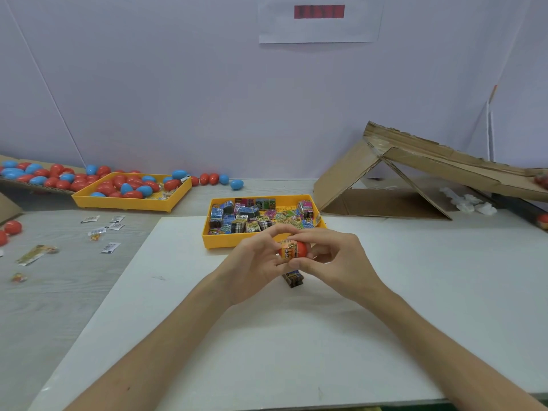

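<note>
- Holding a red egg point(301, 249) just in front of the packet tray point(225, 243), both hands meet above the white board point(178, 321).
- The left hand point(255, 262) pinches the printed wrapper point(289, 250) on the egg's left end.
- The right hand point(338, 259) curls its fingers round the bare red end.
- A small printed packet point(293, 278) lies below the hands, nearer than the packet tray.
- An egg tray point(118, 201) sits left of the packet tray, and a cardboard ramp point(430, 161) sits to its right.
</note>
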The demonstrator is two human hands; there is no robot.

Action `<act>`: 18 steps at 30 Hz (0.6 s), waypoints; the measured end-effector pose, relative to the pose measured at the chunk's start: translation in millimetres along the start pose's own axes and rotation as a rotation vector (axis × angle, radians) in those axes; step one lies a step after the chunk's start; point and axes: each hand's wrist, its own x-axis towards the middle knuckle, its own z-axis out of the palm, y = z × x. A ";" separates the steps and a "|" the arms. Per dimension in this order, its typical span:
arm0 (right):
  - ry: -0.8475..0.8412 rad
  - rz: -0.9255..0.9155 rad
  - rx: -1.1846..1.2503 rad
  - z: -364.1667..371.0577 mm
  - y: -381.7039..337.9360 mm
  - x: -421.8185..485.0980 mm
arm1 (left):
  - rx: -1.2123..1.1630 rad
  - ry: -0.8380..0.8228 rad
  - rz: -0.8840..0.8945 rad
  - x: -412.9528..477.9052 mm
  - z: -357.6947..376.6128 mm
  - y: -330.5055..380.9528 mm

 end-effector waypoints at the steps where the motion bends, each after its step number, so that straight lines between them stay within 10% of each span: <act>1: 0.000 0.008 0.010 0.4 0.3 0.0 | -0.005 0.000 0.001 0.0 -0.3 0.0; 18: -0.095 0.053 0.037 -5.1 2.6 1.5 | 0.123 -0.001 0.040 -3.0 -1.1 2.3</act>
